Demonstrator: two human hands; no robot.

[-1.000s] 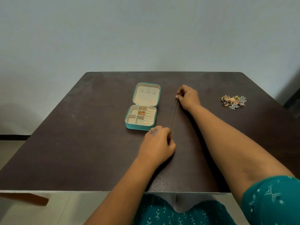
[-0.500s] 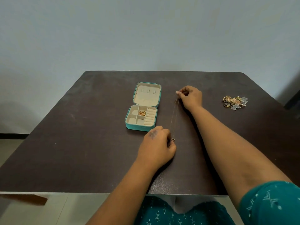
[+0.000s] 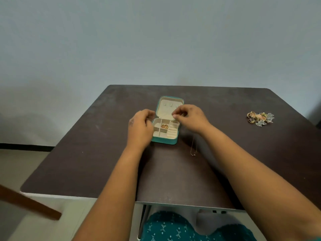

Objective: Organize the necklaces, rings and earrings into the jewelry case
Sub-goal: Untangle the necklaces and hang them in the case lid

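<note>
Jewelry case (image 3: pixel 164 141) sat open near bench (image 3: pixel 97 164) centre, lid (image 3: pixel 169 108) tilted back toward 12 o'clock, gold pieces (image 3: pixel 164 126) in one middle compartment of the tray. My left hand (image 3: pixel 139 128) was at the case's 9 o'clock edge, fingers curled against the tray's side; couldn't tell whether it actually gripped the case or just touched it. My right hand (image 3: pixel 191 118) hovered over the case's 1 o'clock corner, thumb and forefinger brought together in a pinch; whether they had the chain's end between them was too fine to see. Thin necklace (image 3: pixel 193 148) trailed down from under my right wrist toward 6 o'clock, its small pendant end lying on the bench at the case's 4 o'clock. Loose pile of rings and earrings (image 3: pixel 260 117) lay well apart at 3 o'clock, near the bench edge.
</note>
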